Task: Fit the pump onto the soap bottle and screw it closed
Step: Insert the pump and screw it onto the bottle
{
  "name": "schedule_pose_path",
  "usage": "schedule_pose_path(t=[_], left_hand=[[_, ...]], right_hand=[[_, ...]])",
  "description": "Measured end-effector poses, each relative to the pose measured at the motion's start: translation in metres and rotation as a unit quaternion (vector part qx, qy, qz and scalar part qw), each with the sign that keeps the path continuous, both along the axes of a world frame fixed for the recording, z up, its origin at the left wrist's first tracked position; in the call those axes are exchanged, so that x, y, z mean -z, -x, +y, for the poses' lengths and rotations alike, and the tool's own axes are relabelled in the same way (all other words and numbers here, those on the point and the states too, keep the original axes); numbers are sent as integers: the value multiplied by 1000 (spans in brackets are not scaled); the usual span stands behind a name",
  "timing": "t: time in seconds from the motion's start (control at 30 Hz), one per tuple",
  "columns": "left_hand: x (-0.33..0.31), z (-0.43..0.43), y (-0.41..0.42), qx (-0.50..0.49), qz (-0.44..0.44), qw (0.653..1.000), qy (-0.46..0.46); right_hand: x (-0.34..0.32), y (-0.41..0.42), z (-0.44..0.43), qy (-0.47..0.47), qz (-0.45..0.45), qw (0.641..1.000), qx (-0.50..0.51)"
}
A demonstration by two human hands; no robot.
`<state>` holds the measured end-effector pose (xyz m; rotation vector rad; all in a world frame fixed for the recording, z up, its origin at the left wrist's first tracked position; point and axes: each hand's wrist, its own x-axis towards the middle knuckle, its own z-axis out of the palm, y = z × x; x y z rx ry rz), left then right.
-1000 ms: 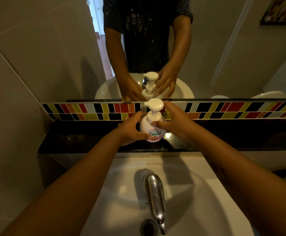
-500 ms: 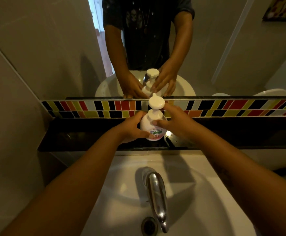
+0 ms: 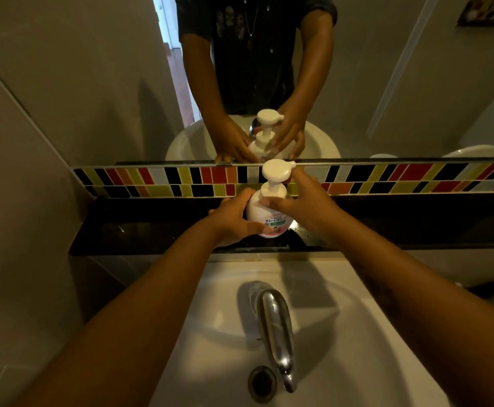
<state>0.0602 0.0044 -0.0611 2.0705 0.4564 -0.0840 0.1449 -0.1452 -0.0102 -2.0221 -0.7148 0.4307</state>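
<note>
soap bottle (image 3: 265,214): upright on the dark ledge (image 3: 152,227) behind the sink (image 3: 357,333), below the mirror
pump (image 3: 275,175): seated in the neck, nozzle pointing right
left hand (image 3: 234,220): wrapped round the bottle body, steadying it
right hand (image 3: 304,205): fingers pinching the pump collar
progress: pump looks fitted; the screwing seems under way, tightness cannot be told
contents: bottle opaque, soap level hidden; sink basin looks dry

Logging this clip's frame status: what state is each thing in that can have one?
White round soap bottle with printed label: upright on the black ledge, held.
White plastic pump: seated on the bottle, nozzle pointing right; tightness cannot be told.
Left hand: grip closed around the bottle body.
Right hand: fingers on the pump collar.
Chrome tap: no water running.
White sink: drain open, no water standing.
</note>
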Motion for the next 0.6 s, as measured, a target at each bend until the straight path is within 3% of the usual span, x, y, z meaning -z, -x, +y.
schedule_pose_path(t=[0.13, 0.23, 0.33, 0.4, 0.53, 0.6], left_hand=[[6, 2, 2, -2, -1, 1000, -10], [12, 4, 3, -5, -10, 1000, -3], [15, 3, 4, -8, -17, 1000, -3], [16, 5, 3, -5, -10, 1000, -7], [14, 7, 2, -4, -4, 1000, -7], [14, 6, 1, -4, -8, 1000, -8]], right_hand=[[-11, -1, -14, 64, 14, 992, -104], [-9, 2, -13, 36, 4, 998, -52], [-3, 8, -3, 23, -69, 997, 22], [-4, 10, -2, 31, -89, 995, 18], [-13, 0, -11, 45, 16, 995, -87], [-12, -1, -10, 33, 27, 995, -92]])
